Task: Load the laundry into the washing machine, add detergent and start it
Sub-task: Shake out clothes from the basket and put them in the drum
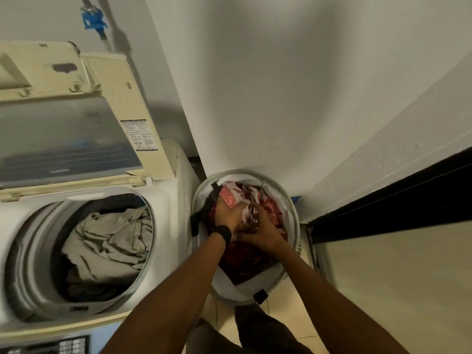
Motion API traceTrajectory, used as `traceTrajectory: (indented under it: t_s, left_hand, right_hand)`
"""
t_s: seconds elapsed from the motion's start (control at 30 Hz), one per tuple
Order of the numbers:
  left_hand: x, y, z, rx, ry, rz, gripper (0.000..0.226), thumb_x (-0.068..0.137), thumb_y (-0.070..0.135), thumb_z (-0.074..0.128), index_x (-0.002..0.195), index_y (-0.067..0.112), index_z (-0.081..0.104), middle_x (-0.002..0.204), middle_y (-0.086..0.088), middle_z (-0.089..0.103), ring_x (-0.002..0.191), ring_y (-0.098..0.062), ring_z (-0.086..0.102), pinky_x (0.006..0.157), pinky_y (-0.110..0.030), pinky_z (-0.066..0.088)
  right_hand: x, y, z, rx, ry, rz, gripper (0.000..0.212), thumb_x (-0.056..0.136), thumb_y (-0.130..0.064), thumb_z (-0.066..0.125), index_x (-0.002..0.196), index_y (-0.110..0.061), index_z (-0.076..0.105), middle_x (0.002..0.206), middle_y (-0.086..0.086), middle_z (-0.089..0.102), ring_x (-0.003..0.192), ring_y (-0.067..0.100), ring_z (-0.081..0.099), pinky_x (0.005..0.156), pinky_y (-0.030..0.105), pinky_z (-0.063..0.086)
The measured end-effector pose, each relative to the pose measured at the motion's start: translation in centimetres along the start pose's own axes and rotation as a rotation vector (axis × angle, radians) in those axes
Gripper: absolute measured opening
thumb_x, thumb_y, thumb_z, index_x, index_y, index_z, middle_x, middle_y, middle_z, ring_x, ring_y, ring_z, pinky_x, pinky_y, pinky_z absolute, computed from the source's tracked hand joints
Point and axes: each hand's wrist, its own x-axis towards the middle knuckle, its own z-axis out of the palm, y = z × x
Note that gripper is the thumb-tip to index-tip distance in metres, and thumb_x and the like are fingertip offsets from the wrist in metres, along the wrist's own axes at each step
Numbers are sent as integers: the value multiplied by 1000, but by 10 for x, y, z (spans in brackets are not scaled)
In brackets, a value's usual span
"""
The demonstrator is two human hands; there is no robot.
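Note:
A top-loading washing machine [163, 200] stands at the left with its lid [69, 139] raised. Beige cloth [109, 241] lies in its drum over darker items. To its right a round white laundry basket [296, 218] sits on the floor, full of red, pink and white patterned laundry [237, 192]. Both my hands are down in the basket, side by side. My left hand [227, 215], with a black band at the wrist, grips the patterned fabric. My right hand [260, 228] grips the same bundle just beside it.
A white wall rises behind the basket, and a dark door edge [383, 200] runs at the right. The machine's control panel [51, 346] shows at the bottom left. A blue tap fitting [93, 19] hangs on the wall above the lid. Tiled floor lies below the basket.

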Motion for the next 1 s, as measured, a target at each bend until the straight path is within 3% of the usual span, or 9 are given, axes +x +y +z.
traceTrajectory:
  t_s: [0.07, 0.17, 0.27, 0.37, 0.43, 0.57, 0.73, 0.9, 1.0]
  left_hand:
    - [-17, 20, -4, -26, -115, -15, 64, 91, 24, 77, 147, 16, 49, 128, -7, 68, 112, -24, 68, 102, -42, 56]
    - [-35, 54, -17, -114, -389, 4, 25, 97, 4, 67, 121, 8, 61, 100, -14, 71, 75, -14, 73, 70, -26, 62]
    - [-38, 77, -33, -131, -474, 88, 32, 97, -8, 59, 123, 10, 61, 102, -13, 68, 81, -17, 70, 74, -26, 62]
    - [-39, 69, -44, 48, -417, 264, 38, 97, -6, 58, 131, 12, 62, 106, -14, 71, 95, -19, 69, 91, -31, 59]
    - [-43, 47, -49, 226, -393, 353, 44, 96, 12, 68, 138, 19, 58, 121, -14, 67, 112, -22, 65, 105, -37, 51]
    - [-41, 14, -61, 527, -479, 440, 97, 80, 45, 84, 159, 32, 29, 157, 2, 42, 140, -14, 42, 117, -34, 36]
    - [-43, 33, -68, 474, -152, 552, 36, 101, 23, 64, 136, 15, 64, 130, -8, 69, 118, -17, 61, 104, -30, 46]
    - [-39, 78, -68, 179, -88, 396, 29, 106, 40, 50, 102, 22, 71, 106, -8, 75, 100, -27, 71, 95, -50, 57]
    - [-40, 104, -67, 12, -35, 377, 21, 108, 37, 50, 91, 34, 63, 109, -8, 73, 106, -31, 70, 97, -49, 57]
  right_hand:
    - [-2, -10, 10, 51, 10, -45, 109, 75, -17, 91, 157, -19, 19, 142, -11, 38, 134, 7, 40, 107, 16, 37]
    - [-5, -17, 14, 82, 209, -56, 102, 78, -58, 78, 156, -15, 28, 146, -2, 47, 136, 17, 46, 115, 35, 38]
    - [-7, -28, -2, 35, 385, -69, 75, 90, -56, 54, 148, -9, 47, 143, 11, 59, 131, 25, 55, 112, 41, 43]
    - [-3, -46, -22, 31, 412, -126, 48, 97, -33, 57, 138, -7, 58, 128, 6, 65, 118, 23, 60, 97, 29, 43]
    - [0, -51, -29, 31, 440, -139, 39, 98, -28, 60, 132, -9, 61, 118, 0, 65, 110, 19, 61, 91, 28, 44]
    - [8, -52, -35, 179, 535, 5, 29, 96, -34, 68, 111, -11, 60, 96, 0, 66, 96, 25, 68, 80, 40, 56]
    - [6, -43, -41, 334, 603, 61, 44, 89, -39, 79, 115, -14, 54, 103, 4, 66, 97, 28, 69, 89, 49, 59]
    - [-11, -19, -36, 388, 458, 55, 64, 88, -35, 81, 135, -14, 44, 122, 7, 63, 106, 24, 68, 91, 45, 60]
    - [-21, -4, -28, 359, 598, 62, 53, 90, -30, 78, 131, -13, 50, 120, 9, 65, 104, 27, 68, 87, 41, 58]
